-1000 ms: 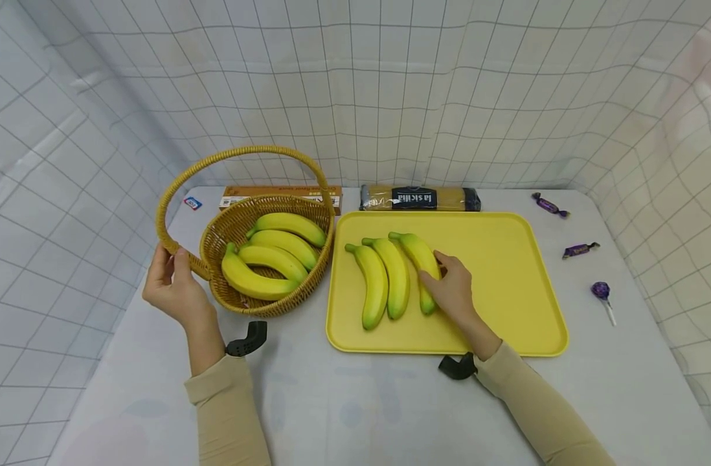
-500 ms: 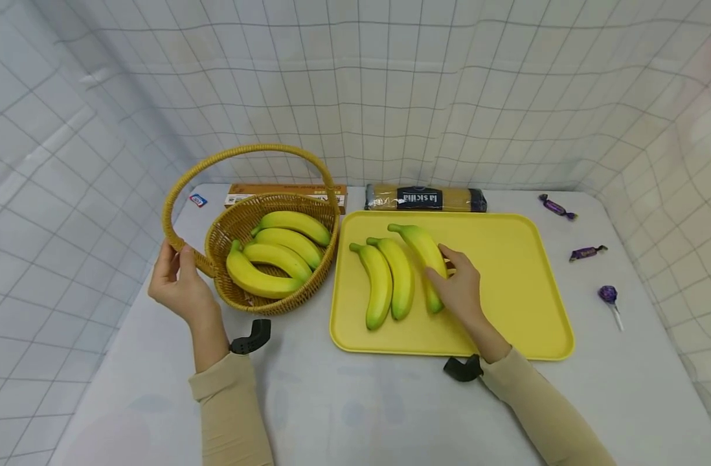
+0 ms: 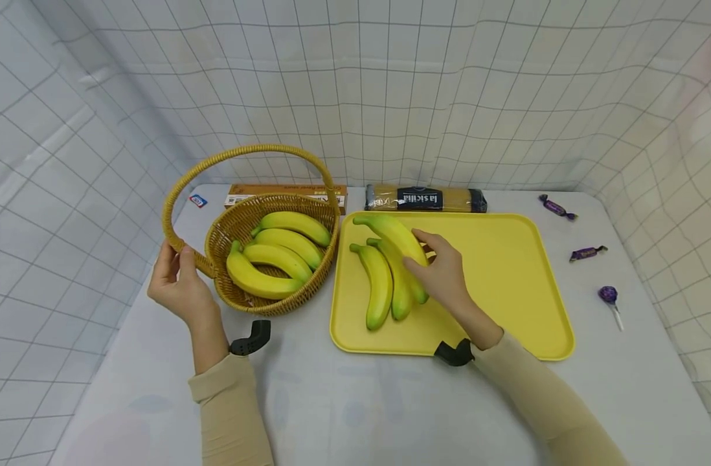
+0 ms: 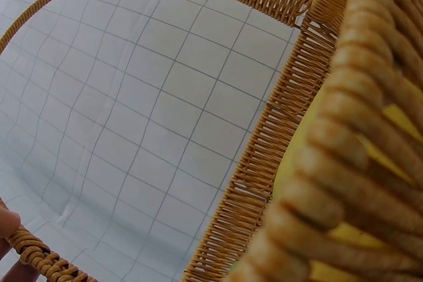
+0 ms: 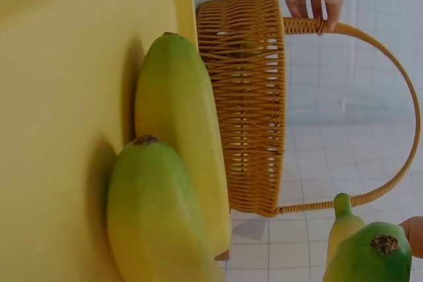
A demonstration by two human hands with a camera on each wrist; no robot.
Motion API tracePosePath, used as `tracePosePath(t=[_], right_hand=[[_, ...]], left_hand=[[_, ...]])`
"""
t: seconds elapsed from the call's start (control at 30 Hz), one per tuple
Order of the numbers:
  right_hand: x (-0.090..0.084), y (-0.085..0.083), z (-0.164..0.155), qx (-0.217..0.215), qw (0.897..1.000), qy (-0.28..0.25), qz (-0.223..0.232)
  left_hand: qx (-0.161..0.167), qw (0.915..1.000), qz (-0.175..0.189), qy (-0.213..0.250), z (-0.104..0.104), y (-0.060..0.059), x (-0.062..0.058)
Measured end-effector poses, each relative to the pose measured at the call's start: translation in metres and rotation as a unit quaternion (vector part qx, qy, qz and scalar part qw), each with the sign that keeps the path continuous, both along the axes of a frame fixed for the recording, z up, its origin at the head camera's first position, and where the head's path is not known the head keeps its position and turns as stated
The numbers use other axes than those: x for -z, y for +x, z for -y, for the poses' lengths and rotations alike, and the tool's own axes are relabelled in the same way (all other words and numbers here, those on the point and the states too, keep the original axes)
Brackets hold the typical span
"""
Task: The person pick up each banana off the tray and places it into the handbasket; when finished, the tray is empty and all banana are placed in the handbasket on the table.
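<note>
On the yellow tray (image 3: 507, 285) nearest us, our right hand (image 3: 445, 278) curls its fingers round a smooth, curved banana (image 3: 393, 236), lifted and tilted above the two bananas (image 3: 384, 285) lying side by side, probably to clear them. Further left, our left hand (image 3: 177, 288) pinches the woven handle (image 3: 245, 152) of the wicker basket (image 3: 239, 223), seemingly steadying it; three bananas (image 3: 274, 255) nestle inside. Beyond, a pasta packet (image 3: 425, 197) lies by the wall.

Yellow-green bananas (image 3: 384, 285), yellow tray (image 3: 507, 285), tan wicker basket (image 3: 239, 226).
</note>
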State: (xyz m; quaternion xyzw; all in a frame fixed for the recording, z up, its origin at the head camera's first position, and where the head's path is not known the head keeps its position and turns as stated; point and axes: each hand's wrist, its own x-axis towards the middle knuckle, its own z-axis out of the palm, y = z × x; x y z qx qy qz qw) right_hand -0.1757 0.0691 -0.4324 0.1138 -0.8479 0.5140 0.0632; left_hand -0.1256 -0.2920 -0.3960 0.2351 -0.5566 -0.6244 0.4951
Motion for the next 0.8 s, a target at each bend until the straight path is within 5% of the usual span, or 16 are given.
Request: tracePosePath(t=[0.43,0.8], right_hand=[[-0.025,-0.021,0.077,-0.087,0.995,0.001,-0.045],[-0.038,-0.040,0.135,-0.098,0.991,0.029,-0.091]], left_hand=[[0.007,0.9999,0.000,-0.008,0.002,0.002,0.000],[0.010,0.9999,0.003,0.000,0.002,0.000,0.002]])
